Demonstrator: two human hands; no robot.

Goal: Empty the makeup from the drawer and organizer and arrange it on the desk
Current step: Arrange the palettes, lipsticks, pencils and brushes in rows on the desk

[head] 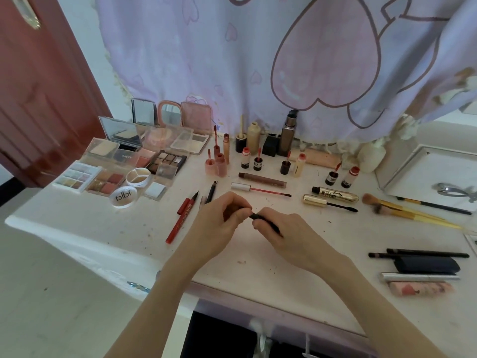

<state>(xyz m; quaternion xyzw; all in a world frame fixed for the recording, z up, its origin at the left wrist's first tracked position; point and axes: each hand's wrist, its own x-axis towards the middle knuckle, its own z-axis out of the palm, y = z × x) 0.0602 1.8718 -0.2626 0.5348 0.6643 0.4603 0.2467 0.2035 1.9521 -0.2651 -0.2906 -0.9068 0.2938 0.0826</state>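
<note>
Black pencil (265, 221) is sitting mid-desk, held just above the desk (124, 228) by both hands. Left hand (219, 223) is pinching its far tip, fingers clamped on it; right hand (289, 233) is gripping the shaft, fingers curled round it. Red liner pen (180, 219) is lying just left of the left hand. Gold mascara tube (335, 194) is lying far right. Palettes (108, 182) are clustering far left.

White desk (103, 223), lilac curtain (232, 60) with pink hearts, red liner pen (180, 219), gold mascara tube (335, 194), seemingly black pencil (265, 221)
</note>
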